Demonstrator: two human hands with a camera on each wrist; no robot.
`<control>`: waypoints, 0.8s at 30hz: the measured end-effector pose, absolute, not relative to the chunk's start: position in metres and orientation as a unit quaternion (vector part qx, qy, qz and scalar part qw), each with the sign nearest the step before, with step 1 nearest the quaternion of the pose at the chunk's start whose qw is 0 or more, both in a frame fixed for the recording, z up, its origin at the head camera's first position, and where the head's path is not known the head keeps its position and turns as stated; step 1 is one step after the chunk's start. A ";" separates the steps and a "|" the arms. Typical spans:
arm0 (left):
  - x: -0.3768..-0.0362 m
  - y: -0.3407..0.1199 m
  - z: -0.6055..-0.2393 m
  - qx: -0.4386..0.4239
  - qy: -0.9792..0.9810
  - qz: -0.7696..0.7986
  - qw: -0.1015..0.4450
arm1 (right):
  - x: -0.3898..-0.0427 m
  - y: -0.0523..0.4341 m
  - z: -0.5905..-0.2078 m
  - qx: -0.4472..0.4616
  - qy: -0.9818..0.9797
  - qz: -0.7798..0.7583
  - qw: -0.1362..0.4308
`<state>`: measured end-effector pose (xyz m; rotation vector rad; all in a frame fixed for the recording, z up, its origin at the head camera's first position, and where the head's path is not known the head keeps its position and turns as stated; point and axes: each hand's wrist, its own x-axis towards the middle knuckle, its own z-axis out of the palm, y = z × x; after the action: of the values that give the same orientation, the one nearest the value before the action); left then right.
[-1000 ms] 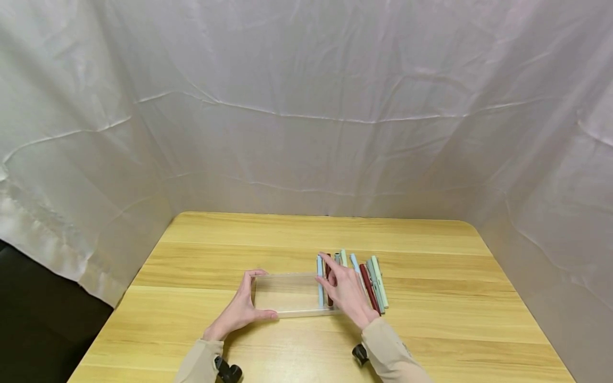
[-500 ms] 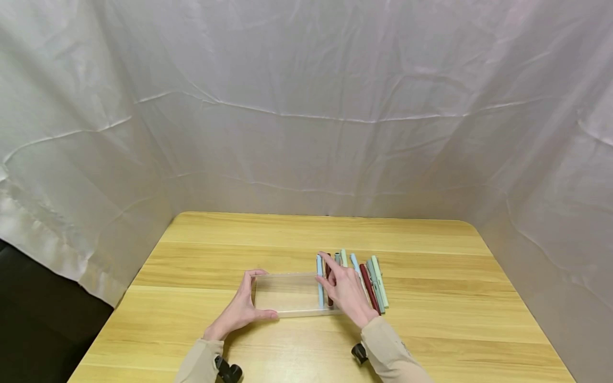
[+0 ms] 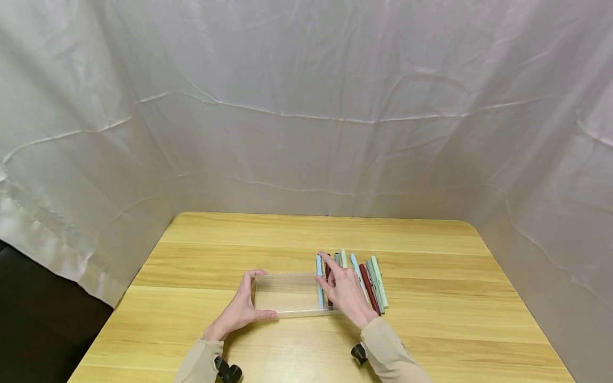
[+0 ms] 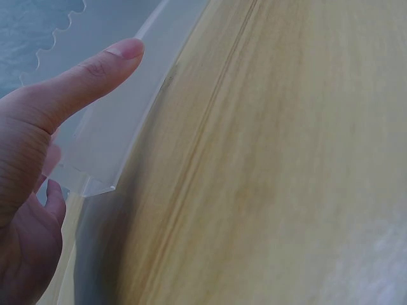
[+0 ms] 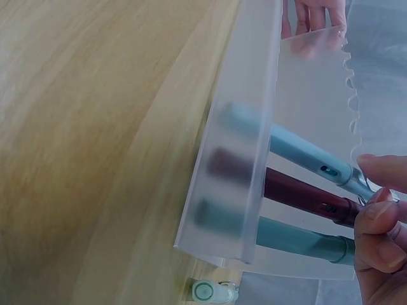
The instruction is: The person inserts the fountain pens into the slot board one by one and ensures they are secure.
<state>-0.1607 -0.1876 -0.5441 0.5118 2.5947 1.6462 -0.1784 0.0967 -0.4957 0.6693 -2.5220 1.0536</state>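
Observation:
A clear plastic pen tray (image 3: pixel 301 314) with a notched edge lies before me. My left hand (image 3: pixel 239 308) grips its left end, with the thumb on the front wall and the fingers at the back. At the right end, a light blue pen (image 3: pixel 320 295) lies across the tray. My right hand (image 3: pixel 348 293) holds this pen between thumb and fingers near its clip. Beside it in the right wrist view lie a dark red pen (image 5: pixel 302 196) and a grey-green pen (image 5: pixel 299 240), their far ends behind the frosted wall. The right fingers partly cover these pens.
Right of the tray, several pens lie side by side on the wooden table (image 3: pixel 445 298), among them a dark red pen (image 3: pixel 371 292) and a pale green pen (image 3: pixel 380 284). Pale curtains (image 3: pixel 306 159) hang behind and beside the table.

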 end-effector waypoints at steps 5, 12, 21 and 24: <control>-0.160 -0.188 -0.543 0.161 0.832 0.530 0.017 | -0.178 0.097 -0.494 0.223 -0.889 0.371 0.148; -0.161 -0.188 -0.544 0.163 0.833 0.528 0.012 | -0.177 0.099 -0.493 0.214 -0.888 0.378 0.151; -0.160 -0.187 -0.544 0.165 0.832 0.530 0.013 | -0.175 0.110 -0.499 0.245 -0.852 0.411 0.212; -0.161 -0.187 -0.545 0.167 0.832 0.529 0.014 | -0.173 0.116 -0.500 0.235 -0.845 0.427 0.218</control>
<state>-0.1606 -0.1870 -0.5449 0.5204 2.5904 1.6491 -0.1731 0.1156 -0.4995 0.6511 -2.3412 1.1835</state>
